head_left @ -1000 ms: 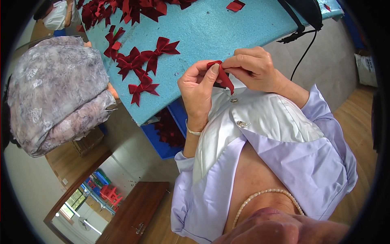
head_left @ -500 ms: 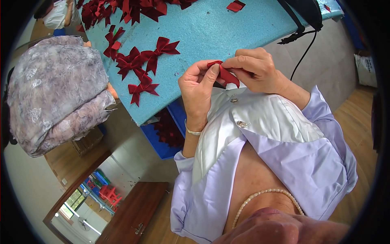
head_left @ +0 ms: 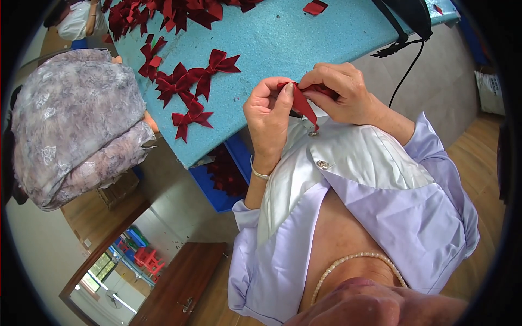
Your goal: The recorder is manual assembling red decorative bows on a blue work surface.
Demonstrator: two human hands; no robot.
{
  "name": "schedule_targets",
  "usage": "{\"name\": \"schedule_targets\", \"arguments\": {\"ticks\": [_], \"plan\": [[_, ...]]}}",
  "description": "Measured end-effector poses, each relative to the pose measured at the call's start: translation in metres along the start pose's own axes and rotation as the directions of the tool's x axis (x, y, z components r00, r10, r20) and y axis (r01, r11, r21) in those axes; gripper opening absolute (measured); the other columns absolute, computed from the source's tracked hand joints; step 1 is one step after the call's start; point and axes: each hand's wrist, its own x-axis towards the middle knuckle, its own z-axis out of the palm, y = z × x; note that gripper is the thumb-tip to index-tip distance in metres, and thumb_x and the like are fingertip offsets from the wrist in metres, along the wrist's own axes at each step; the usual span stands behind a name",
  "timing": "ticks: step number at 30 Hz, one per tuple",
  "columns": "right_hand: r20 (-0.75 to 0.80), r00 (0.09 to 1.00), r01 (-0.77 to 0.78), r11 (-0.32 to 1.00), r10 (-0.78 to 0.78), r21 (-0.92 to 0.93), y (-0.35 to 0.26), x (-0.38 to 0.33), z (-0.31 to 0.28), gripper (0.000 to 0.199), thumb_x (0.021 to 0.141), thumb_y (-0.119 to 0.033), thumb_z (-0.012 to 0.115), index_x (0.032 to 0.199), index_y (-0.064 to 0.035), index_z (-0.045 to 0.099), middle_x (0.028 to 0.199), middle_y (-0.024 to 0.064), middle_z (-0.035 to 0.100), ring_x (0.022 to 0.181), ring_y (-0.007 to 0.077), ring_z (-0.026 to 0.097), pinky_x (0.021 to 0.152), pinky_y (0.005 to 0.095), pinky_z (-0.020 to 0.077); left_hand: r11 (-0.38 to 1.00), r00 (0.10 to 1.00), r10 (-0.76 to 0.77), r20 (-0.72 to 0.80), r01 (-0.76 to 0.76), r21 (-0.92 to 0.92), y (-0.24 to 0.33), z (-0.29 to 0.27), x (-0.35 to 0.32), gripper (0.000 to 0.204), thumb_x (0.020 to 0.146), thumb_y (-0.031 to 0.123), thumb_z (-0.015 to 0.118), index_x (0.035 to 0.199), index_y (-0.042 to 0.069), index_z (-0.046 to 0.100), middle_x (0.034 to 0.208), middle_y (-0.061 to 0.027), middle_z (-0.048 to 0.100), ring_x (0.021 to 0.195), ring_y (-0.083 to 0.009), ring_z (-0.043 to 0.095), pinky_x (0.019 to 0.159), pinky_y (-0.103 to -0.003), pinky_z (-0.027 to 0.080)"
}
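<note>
Between my two hands, over the near edge of the blue table, is a dark red ribbon. My left hand pinches it between thumb and fingers. My right hand is closed on the ribbon's other part, with some red showing between its fingers. One loose end hangs down from the pinch. Left of my hands, finished red bows lie on the table, one of them the nearest bow to the corner. Part of the ribbon is hidden inside my fingers.
A pile of red bows covers the far left of the blue table. Below its edge stands a blue bin holding more red pieces. A black strap hangs at the right. Another person's patterned garment is at left.
The ribbon's loose end now hangs longer and lower. My left hand has shifted slightly right, and more red shows within my right hand.
</note>
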Motion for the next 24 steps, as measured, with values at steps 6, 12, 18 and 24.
{"name": "schedule_targets", "arguments": {"ticks": [6,12,18,24], "plan": [[0.013,0.998,-0.059,0.996,0.059,0.065,-0.001,0.001,-0.005,0.02,0.071,0.01,0.07,0.088,0.0,0.064,0.069,0.0075,0.059,0.052,0.0181,0.054,0.046,0.0282,0.0375,0.995,1.0,0.019,-0.004,-0.019,-0.1,0.004,0.0,-0.001,0.014,0.097,0.009,0.061,0.102,-0.004,0.063,0.086,-0.008,0.068,0.072,-0.011,0.062,0.065,-0.026,0.052],[-0.054,0.993,0.098,0.991,-0.103,-0.087,0.0,0.005,-0.002,0.026,0.066,0.013,0.067,0.088,0.0009,0.064,0.064,0.0063,0.051,0.049,0.0175,0.048,0.043,0.0295,0.0338,0.998,0.999,0.019,-0.031,-0.021,-0.063,0.003,0.001,0.0,0.014,0.098,0.01,0.06,0.101,-0.003,0.063,0.085,-0.0079,0.068,0.07,-0.0117,0.061,0.064,-0.026,0.051],[-0.067,0.969,0.216,0.946,-0.238,-0.24,0.004,0.001,0.004,0.029,0.062,0.011,0.069,0.088,0.001,0.063,0.063,0.0059,0.049,0.049,0.0195,0.048,0.042,0.0315,0.0342,0.992,0.998,0.016,-0.062,-0.024,-0.124,0.003,0.004,0.001,0.012,0.098,0.01,0.06,0.099,-0.002,0.063,0.086,-0.0083,0.068,0.071,-0.0113,0.062,0.065,-0.027,0.052],[-0.056,0.964,0.245,0.953,-0.258,-0.178,0.004,0.001,0.005,0.031,0.065,0.009,0.071,0.095,0.0035,0.066,0.068,0.0078,0.057,0.053,0.0203,0.054,0.045,0.0303,0.04,0.985,0.995,0.042,-0.093,-0.057,-0.162,-0.006,-0.001,0.002,0.01,0.098,0.008,0.059,0.099,-0.001,0.063,0.09,-0.0083,0.069,0.077,-0.0108,0.063,0.072,-0.026,0.053]]}}
